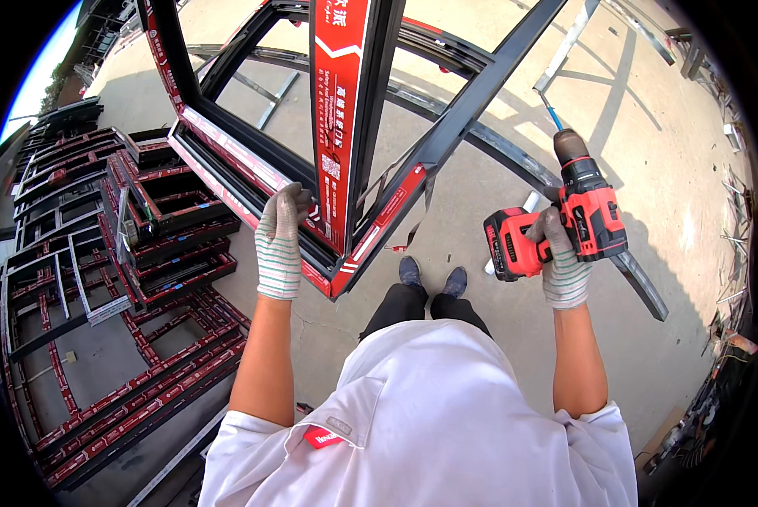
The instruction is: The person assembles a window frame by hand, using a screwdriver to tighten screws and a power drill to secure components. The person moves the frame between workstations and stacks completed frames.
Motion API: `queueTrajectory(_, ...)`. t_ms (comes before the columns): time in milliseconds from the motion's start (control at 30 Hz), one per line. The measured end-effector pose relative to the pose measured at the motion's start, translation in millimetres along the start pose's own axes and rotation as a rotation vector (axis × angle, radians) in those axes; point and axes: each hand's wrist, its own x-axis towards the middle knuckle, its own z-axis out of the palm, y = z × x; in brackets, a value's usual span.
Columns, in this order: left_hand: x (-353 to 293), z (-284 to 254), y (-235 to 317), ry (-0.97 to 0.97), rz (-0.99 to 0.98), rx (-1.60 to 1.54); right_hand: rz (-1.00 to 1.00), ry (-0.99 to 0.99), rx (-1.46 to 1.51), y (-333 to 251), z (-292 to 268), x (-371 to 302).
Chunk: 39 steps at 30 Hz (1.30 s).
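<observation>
Head view, looking down past my white shirt (429,406) to my two dark shoes (434,277) on the concrete floor (666,169).

My left hand (279,241), in a striped knit work glove, is closed around the lower edge of a dark window frame (252,182) that stands tilted in front of me, its corner coming down just above my feet. The fingers curl over the frame's rail at about the 10 o'clock side of my body. A red-wrapped upright bar (336,110) of the same frame rises from just right of that hand toward 12 o'clock, so the frame's long members run away from me and upward in the picture.

My right hand (562,262), gloved the same way, is clamped on the grip of a red and black cordless drill (565,220). The drill sits at about 2 o'clock from my body, well apart from the frame corner, its long axis pointing toward 12 o'clock with a thin blue-shanked bit (552,114) at the tip. From the drill, the frame lies toward 9 o'clock; the left hand is the one already on it.

At 8 to 9 o'clock, stacked window frames (117,296) with red film lie flat on the floor. A loose dark bar (637,283) lies on the floor under my right hand.
</observation>
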Motion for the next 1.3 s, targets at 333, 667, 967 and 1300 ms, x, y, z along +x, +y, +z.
queueTrajectory(333, -25, -61, -122, 0.49, 0.067, 0.344, -0.307, 0.115, 0.167, -93, 60, 117)
queueTrajectory(667, -32, -22, -146, 0.473, -0.221, 0.123, -0.287, 0.099, 0.56, -138, 165, 245)
queueTrajectory(967, -39, -5, -158, 0.721, -0.291, -0.077, -0.172, -0.205, 0.597, -148, 244, 301)
queueTrajectory(1300, -30, 6, -160, 0.804, -0.285, -0.048, -0.201, -0.319, 0.476, -153, 268, 308)
